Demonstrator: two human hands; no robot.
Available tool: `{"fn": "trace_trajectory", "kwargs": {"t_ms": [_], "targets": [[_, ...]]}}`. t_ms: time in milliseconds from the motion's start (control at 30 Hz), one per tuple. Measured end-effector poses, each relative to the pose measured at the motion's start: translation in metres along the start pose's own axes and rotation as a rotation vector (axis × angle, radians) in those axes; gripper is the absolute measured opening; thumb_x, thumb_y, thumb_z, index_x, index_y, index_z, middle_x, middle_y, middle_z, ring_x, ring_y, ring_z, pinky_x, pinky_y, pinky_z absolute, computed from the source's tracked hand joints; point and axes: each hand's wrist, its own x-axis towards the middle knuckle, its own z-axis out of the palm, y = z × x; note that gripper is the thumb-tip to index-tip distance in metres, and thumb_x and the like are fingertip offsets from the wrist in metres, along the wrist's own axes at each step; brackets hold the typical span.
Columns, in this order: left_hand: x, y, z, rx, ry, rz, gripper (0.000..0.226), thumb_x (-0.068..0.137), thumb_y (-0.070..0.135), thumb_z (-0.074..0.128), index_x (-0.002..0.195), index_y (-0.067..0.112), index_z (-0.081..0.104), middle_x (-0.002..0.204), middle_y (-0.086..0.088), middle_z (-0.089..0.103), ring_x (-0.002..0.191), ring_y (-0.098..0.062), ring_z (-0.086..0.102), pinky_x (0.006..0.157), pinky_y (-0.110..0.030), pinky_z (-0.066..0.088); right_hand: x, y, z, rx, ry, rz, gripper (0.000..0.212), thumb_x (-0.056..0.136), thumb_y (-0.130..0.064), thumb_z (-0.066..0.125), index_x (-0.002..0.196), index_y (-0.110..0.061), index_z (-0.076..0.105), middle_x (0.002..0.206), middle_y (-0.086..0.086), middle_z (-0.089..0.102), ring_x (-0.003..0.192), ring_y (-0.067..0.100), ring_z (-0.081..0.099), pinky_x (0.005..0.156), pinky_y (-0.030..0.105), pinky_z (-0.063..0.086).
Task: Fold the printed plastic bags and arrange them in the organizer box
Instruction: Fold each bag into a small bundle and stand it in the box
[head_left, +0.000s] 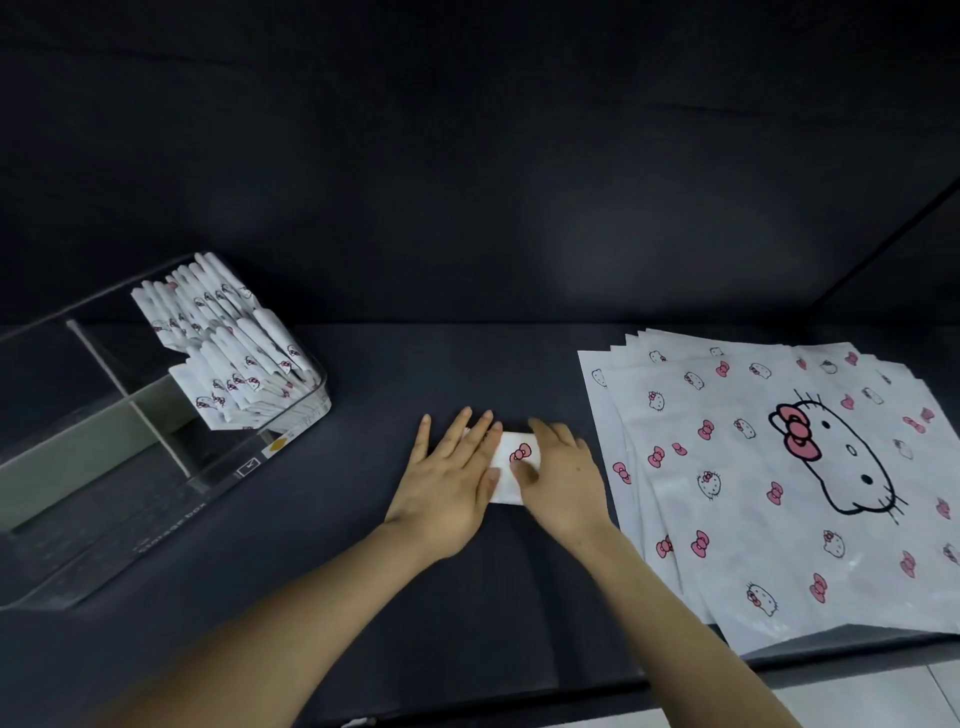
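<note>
- One camera sits on the person's head and gives the only view.
- It looks forward and down onto the dark counter (363, 374).
- It is near: the left hand (447, 478) and right hand (563, 475) lie close under it, in the middle of the view.
- The wide lens bends the edges, with the organizer box (67, 457) far left and the flat bags (779, 493) far right.

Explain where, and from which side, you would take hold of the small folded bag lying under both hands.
Probably its near edge, pinched thumb-over, fingers-under, coming from the person's side. The folded bag lies flat as a small packet; the left hand and right hand press its two ends, leaving only the middle and near edge bare.
</note>
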Motion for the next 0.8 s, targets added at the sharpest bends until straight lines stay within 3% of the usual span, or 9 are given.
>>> {"fn": "trace_trajectory", "kwargs": {"t_ms": [67, 167, 200, 267, 333, 400, 533, 667, 800], "targets": [[0.000, -0.002, 0.002, -0.024, 0.028, 0.012, 0.075, 0.085, 0.055, -0.028, 0.146, 0.020, -0.003, 0.159, 0.006, 0.004, 0.144, -0.010, -0.012, 0.116, -0.044, -0.013, 0.013, -0.003, -0.014, 0.101, -0.188, 0.128, 0.050, 0.086, -0.023, 0.061, 0.134, -0.016, 0.049, 0.131, 0.002, 0.053, 0.117, 0.023, 0.052, 0.091, 0.029, 0.042], [0.001, -0.005, 0.000, -0.119, 0.045, -0.015, 0.074, 0.088, 0.065, -0.011, 0.146, 0.019, -0.009, 0.157, 0.011, -0.002, 0.145, -0.006, -0.011, 0.116, -0.035, -0.015, 0.029, -0.006, -0.030, 0.065, -0.324, 0.161, 0.020, 0.073, -0.020, 0.069, 0.092, -0.016, 0.063, 0.089, 0.000, 0.065, 0.086, 0.021, 0.061, 0.067, 0.027, 0.045], [0.001, -0.005, -0.003, -0.178, 0.059, -0.045, 0.077, 0.089, 0.066, 0.004, 0.147, 0.018, -0.010, 0.156, 0.012, -0.005, 0.146, -0.007, -0.008, 0.116, -0.030, -0.016, 0.029, -0.007, -0.032, 0.025, -0.365, 0.156, 0.014, 0.071, -0.020, 0.070, 0.077, -0.014, 0.059, 0.075, -0.001, 0.060, 0.075, 0.022, 0.058, 0.060, 0.026, 0.041], [0.001, -0.003, -0.010, -0.333, 0.090, -0.141, 0.085, 0.092, 0.057, 0.041, 0.152, 0.015, -0.004, 0.156, 0.011, 0.000, 0.146, -0.005, 0.001, 0.115, -0.019, -0.012, 0.028, -0.007, -0.033, 0.008, -0.391, 0.138, 0.025, 0.068, -0.018, 0.071, 0.063, -0.013, 0.047, 0.064, 0.000, 0.049, 0.065, 0.021, 0.049, 0.054, 0.026, 0.033], [-0.003, -0.001, -0.016, -0.473, 0.113, -0.241, 0.091, 0.088, 0.044, 0.063, 0.153, 0.015, 0.006, 0.155, 0.011, 0.014, 0.140, -0.001, 0.015, 0.116, -0.020, 0.003, 0.022, -0.006, -0.033, 0.081, -0.338, 0.107, 0.022, 0.068, -0.015, 0.071, 0.066, -0.011, 0.049, 0.067, 0.000, 0.049, 0.064, 0.019, 0.047, 0.056, 0.027, 0.034], [-0.009, -0.001, -0.023, -0.611, 0.152, -0.319, 0.089, 0.084, 0.036, 0.071, 0.152, 0.018, 0.017, 0.148, 0.008, 0.036, 0.132, -0.005, 0.035, 0.111, -0.025, 0.026, 0.014, -0.006, -0.034, 0.303, -0.317, 0.130, 0.018, 0.070, -0.009, 0.071, 0.071, -0.011, 0.053, 0.071, -0.001, 0.054, 0.066, 0.017, 0.050, 0.060, 0.028, 0.037], [-0.027, -0.002, -0.043, -1.024, 0.186, -0.491, 0.053, 0.085, 0.022, 0.071, 0.133, 0.015, 0.048, 0.116, 0.008, 0.065, 0.104, -0.009, 0.062, 0.093, -0.029, 0.049, -0.002, -0.016, -0.040, 0.828, -0.333, 0.203, 0.032, 0.066, -0.006, 0.077, 0.091, -0.003, 0.057, 0.088, 0.010, 0.066, 0.080, 0.021, 0.062, 0.070, 0.032, 0.047], [-0.049, 0.004, -0.073, -1.452, 0.291, -0.619, 0.017, 0.089, 0.013, 0.064, 0.102, 0.002, 0.063, 0.091, -0.008, 0.074, 0.087, -0.023, 0.071, 0.069, -0.029, 0.057, -0.017, -0.035, -0.036, 1.173, -0.398, 0.204, 0.057, 0.058, -0.009, 0.074, 0.113, -0.011, 0.060, 0.103, 0.008, 0.072, 0.090, 0.023, 0.070, 0.070, 0.032, 0.055], [-0.073, -0.006, -0.103, -1.388, 0.372, -0.533, 0.016, 0.083, 0.020, 0.067, 0.091, 0.006, 0.070, 0.085, -0.009, 0.074, 0.076, -0.021, 0.070, 0.063, -0.027, 0.055, -0.026, -0.057, -0.042, 1.167, -0.535, 0.048, 0.051, 0.065, -0.004, 0.071, 0.115, -0.011, 0.063, 0.105, 0.008, 0.073, 0.096, 0.025, 0.070, 0.069, 0.025, 0.053]]}}
